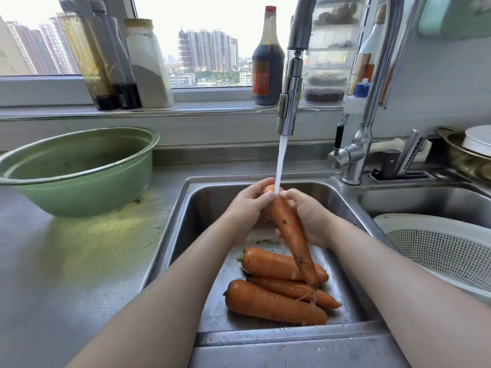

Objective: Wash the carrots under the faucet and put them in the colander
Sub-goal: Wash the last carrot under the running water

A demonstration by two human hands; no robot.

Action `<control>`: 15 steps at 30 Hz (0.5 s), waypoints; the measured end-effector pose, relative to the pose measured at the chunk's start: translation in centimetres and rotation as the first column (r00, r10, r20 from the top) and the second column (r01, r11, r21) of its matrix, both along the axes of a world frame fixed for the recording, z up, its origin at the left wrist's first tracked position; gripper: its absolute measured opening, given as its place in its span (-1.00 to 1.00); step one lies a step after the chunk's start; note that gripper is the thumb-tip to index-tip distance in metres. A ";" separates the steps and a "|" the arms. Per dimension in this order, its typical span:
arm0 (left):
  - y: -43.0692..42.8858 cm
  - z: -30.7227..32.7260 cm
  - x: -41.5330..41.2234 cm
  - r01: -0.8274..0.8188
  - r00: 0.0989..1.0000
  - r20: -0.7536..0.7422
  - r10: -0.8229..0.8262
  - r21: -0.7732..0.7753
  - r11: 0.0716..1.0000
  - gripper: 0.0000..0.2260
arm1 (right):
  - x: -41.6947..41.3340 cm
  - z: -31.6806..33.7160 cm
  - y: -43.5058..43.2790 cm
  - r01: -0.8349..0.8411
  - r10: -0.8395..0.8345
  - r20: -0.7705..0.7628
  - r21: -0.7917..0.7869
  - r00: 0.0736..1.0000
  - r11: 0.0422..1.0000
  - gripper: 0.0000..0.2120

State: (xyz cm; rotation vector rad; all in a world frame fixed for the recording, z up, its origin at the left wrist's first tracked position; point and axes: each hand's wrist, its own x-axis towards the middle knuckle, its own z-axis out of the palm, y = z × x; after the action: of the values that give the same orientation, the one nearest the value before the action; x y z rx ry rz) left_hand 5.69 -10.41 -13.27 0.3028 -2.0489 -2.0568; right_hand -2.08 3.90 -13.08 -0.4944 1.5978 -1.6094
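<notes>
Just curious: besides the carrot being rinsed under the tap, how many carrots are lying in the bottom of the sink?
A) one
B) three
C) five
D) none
B: three carrots lie piled on the floor of the sink, below the held carrot that the left hand and right hand grip under the faucet.
</notes>
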 end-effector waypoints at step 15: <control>-3.0 -0.2 1.4 0.200 0.979 0.057 -0.195 -0.099 0.975 -0.49 | -0.1 -0.2 0.1 -0.091 0.093 -0.019 0.060 0.996 0.994 -0.62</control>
State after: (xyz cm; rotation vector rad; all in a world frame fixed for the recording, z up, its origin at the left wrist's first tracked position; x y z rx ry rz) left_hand 7.11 -13.45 -13.49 0.1340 -2.2896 -2.0590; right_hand -2.18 4.05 -13.32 -0.5480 1.6102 -1.4889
